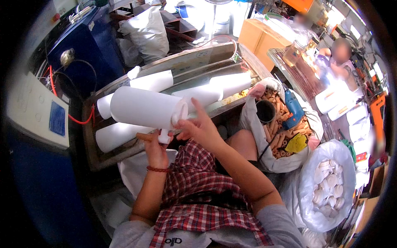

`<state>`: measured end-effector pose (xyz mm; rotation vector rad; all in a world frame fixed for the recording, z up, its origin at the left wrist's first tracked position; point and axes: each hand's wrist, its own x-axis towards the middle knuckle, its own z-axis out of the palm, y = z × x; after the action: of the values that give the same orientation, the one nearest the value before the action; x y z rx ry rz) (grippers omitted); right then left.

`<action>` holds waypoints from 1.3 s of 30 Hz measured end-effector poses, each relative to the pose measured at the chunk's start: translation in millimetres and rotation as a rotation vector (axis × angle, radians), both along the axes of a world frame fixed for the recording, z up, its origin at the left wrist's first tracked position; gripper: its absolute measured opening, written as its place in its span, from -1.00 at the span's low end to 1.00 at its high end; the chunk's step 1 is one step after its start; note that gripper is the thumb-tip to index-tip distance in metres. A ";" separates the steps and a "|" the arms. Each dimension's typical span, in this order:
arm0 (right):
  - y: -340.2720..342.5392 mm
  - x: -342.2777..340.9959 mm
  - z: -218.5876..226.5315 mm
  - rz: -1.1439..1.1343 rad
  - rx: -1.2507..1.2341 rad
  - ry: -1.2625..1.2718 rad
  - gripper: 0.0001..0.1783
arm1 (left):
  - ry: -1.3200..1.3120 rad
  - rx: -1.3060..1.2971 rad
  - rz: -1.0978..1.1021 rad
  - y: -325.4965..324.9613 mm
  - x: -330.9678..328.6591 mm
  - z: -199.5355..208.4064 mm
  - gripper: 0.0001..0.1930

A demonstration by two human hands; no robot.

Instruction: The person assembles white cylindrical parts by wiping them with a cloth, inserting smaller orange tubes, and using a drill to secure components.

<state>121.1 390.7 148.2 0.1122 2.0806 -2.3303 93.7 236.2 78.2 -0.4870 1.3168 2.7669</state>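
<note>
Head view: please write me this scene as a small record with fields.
Left hand: closed on a tan tube; short white piece beside it
Right hand: at near end of large white cylinder; grip unclear
Trough: more white cylinders lying inside
Sack: tan pieces, blue tool
Plastic bag: white round pieces

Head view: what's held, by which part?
Left hand: tan rod, gripped behind its protruding end. Cannot tell: white piece there; right hand at large white cylinder.
</note>
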 end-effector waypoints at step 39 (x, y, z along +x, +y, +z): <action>127.3 135.5 -2.1 0.090 -0.006 -0.067 -0.66 | 0.093 -0.469 -0.895 -9.3 -18.6 56.3 -0.57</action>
<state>256.6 518.0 146.1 0.0939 2.0038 -2.2496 75.2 226.9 134.5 0.2085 1.6592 1.7728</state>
